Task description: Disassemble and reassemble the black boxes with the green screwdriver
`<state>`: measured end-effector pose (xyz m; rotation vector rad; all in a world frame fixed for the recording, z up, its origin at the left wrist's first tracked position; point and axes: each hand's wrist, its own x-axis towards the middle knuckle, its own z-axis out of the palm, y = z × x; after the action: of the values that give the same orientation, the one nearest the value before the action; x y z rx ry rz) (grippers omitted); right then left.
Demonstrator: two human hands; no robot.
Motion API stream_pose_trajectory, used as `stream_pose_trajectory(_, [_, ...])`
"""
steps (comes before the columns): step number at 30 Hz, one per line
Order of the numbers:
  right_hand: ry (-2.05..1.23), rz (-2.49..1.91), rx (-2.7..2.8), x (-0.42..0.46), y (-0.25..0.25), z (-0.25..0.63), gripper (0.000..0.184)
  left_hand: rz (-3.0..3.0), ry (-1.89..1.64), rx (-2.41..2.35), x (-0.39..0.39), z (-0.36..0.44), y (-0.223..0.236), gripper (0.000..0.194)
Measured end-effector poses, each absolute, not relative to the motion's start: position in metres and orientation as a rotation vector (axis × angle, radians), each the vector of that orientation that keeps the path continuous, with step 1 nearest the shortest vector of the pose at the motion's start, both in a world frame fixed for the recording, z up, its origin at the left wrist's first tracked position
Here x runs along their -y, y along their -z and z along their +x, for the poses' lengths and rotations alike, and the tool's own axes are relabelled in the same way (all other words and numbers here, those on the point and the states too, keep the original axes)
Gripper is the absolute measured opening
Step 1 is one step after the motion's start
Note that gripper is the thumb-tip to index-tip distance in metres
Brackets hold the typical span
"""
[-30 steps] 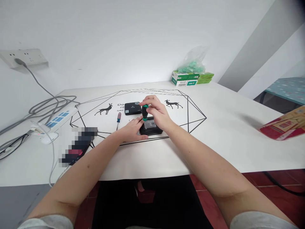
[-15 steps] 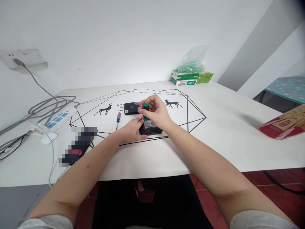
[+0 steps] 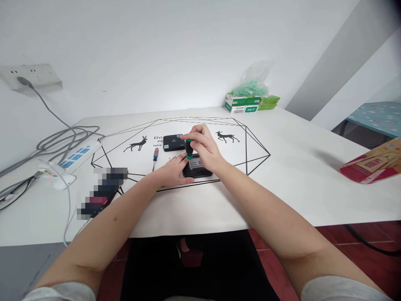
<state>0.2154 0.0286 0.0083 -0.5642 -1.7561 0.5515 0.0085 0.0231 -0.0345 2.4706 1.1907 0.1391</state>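
The right hand (image 3: 206,146) grasps a green-and-black screwdriver (image 3: 189,149), its handle upright between thumb and fingers. Beneath it, on the tabletop (image 3: 282,196), lies an opened-looking black device (image 3: 202,172); the left hand (image 3: 171,172) lies outstretched against its left side, bracing rather than clutching. The step in hand looks like working a screw at the device's left edge (the tip itself is hidden). Another turn would call for a vertical handle, downward pressure and a steady left hand.

Just beyond the hands, a black case (image 3: 173,143) has a small pale sticker, unreadable here, and covers part of some printing: only "Do", "PE" and "take" show. Beyond the left hand lies a second screwdriver (image 3: 156,154). The white label (image 3: 194,163) under the right hand and the far green-and-white boxes (image 3: 244,104) carry print too small to read.
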Motion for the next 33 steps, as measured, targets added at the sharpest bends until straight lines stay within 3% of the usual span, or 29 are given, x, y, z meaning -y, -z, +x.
stream_pose_trajectory(5, [-0.470,-0.519,1.744,-0.026,-0.010,0.215,0.033,2.465,-0.141,-1.186,-0.022,0.009,0.032,0.111])
stream_pose_trajectory(9, [-0.543,-0.474,1.702,-0.022,-0.011,0.210,0.010,2.485,-0.172,-1.145,-0.022,0.007,0.034,0.107])
stream_pose_trajectory(15, [-0.791,-0.543,1.606,-0.021,-0.005,0.203,0.041,2.505,-0.238,-1.081,-0.024,0.006,0.036,0.106])
stream_pose_trajectory(20, [-0.835,-0.531,1.594,-0.020,-0.001,0.203,0.031,2.520,-0.248,-1.073,-0.025,0.006,0.038,0.109])
stream_pose_trajectory(25, [-0.613,-0.524,1.712,-0.021,-0.005,0.209,0.021,2.490,-0.185,-1.142,-0.023,0.006,0.036,0.105])
stream_pose_trajectory(29, [-0.319,-0.534,1.746,-0.024,-0.007,0.212,0.025,2.487,-0.190,-1.140,-0.021,0.009,0.030,0.104])
stream_pose_trajectory(33, [-0.263,-0.516,1.729,-0.024,-0.008,0.211,0.029,2.470,-0.138,-1.169,-0.020,0.009,0.029,0.108])
